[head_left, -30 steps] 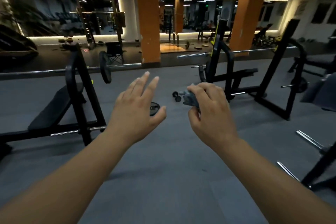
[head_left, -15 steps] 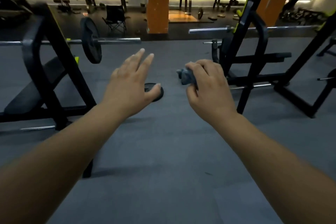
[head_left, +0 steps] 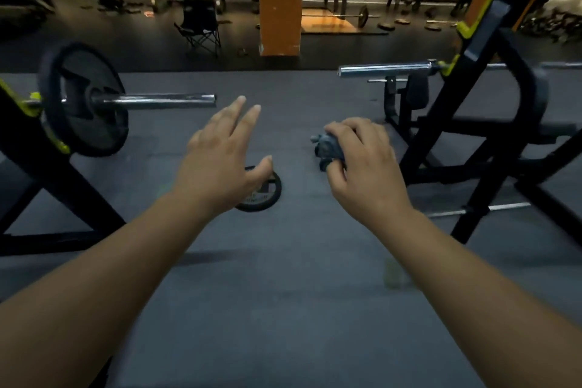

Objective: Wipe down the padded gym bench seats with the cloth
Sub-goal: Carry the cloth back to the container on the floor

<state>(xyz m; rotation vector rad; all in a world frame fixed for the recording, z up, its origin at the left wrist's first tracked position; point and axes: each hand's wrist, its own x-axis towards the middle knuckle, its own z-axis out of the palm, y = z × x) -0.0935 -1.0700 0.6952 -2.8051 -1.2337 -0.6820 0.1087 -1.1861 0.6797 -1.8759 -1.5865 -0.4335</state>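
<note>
Item: small grey-blue crumpled cloth (head_left: 327, 149), wadded in the right hand (head_left: 367, 167), fingers curled round it, in the air above the grey floor.
Handling: probably light, soft, limp, not fragile; best bunched in the palm or flattened under it.
Left hand (head_left: 217, 161): empty, fingers spread.
Black padded bench seat (head_left: 504, 128): to the right, apart from the cloth.

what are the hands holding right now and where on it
The right hand grips a bunched grey cloth around its middle, one end poking out. The left hand holds nothing.

No readable text or labels
</note>
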